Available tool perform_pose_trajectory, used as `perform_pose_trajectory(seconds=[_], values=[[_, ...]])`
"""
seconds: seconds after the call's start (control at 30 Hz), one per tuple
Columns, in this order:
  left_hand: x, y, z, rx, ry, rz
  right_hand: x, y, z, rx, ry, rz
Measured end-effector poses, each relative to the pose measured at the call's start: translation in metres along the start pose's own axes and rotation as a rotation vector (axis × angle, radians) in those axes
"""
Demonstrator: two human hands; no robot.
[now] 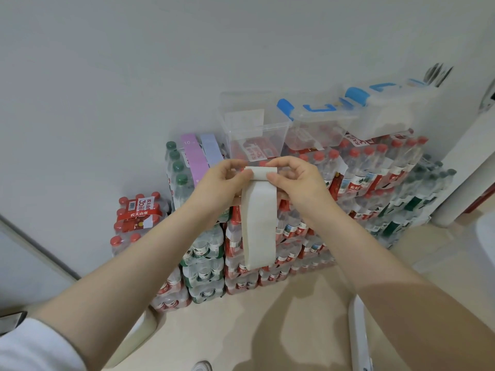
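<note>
Paper strip [259,218] between both raised hands

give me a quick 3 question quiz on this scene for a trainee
1. True or false: the left hand and the right hand both pinch the white paper strip near its folded top end, and the rest hangs down.
2. What do the clear bins stand on? A) the floor B) the stacked packs of bottled water C) a chair
3. Fill the gap: the small pack at the far left holds bottles with ___ caps.

Key: 1 true; 2 B; 3 red
</note>
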State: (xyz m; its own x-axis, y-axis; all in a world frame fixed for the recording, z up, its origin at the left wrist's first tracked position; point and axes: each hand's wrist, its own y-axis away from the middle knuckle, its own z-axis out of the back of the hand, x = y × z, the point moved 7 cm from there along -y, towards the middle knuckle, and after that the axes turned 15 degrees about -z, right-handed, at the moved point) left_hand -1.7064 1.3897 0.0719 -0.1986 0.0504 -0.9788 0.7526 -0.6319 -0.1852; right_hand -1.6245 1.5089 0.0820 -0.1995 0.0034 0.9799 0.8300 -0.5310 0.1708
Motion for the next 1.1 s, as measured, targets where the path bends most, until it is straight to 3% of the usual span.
perform_pose_trajectory(seconds=[0.13,0.33,0.43,0.57,0.9,1.1], values=[[0.006,0.003,-0.008,-0.014,0.099,0.108,-0.001,0.001,0.001,-0.070,0.084,0.042],[0.007,0.000,-0.005,-0.073,0.106,0.077,0.001,0.004,0.000,-0.046,0.133,0.054],[0.006,0.000,-0.005,-0.080,0.130,0.043,-0.005,0.003,-0.003,0.055,0.040,-0.048],[0.002,0.000,-0.008,-0.049,0.109,-0.015,-0.011,0.001,-0.001,0.059,-0.045,-0.141],[0.014,0.008,-0.013,0.050,0.103,0.178,-0.007,0.002,0.008,-0.069,0.070,0.004],[0.016,0.006,-0.011,-0.042,0.215,0.165,-0.010,0.005,0.005,-0.079,0.022,-0.002]])
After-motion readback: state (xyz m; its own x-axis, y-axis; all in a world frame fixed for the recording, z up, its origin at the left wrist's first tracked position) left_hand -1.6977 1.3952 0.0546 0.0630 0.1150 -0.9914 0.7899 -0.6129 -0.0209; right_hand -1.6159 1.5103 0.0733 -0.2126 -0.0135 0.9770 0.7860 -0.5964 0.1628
